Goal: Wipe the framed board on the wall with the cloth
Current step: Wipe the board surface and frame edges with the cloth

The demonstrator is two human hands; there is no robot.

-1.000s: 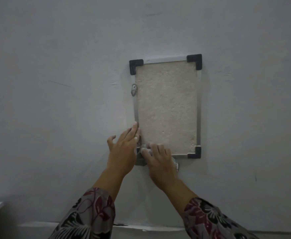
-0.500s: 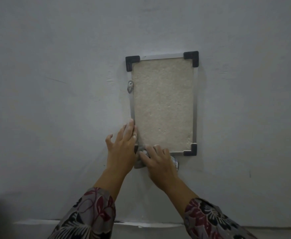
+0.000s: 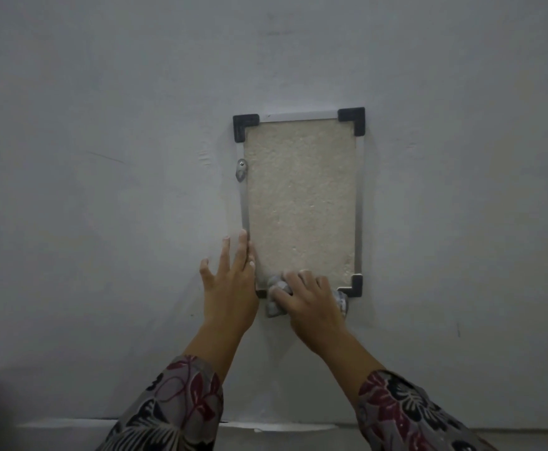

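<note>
From the head view, you are pressing your right hand [image 3: 311, 302] over a crumpled grey cloth [image 3: 275, 296] at the lower left corner of the framed board [image 3: 300, 203], which is hanging upright on the wall [image 3: 103, 157]. Your fingers are curling closed around the cloth, bunches of it showing on both sides of the hand. Your left hand [image 3: 230, 288] is lying flat and spread, holding nothing, fingertips [image 3: 242, 234] touching the board's left frame edge just above that corner. Patterned sleeves [image 3: 181, 408] are covering both forearms.
</note>
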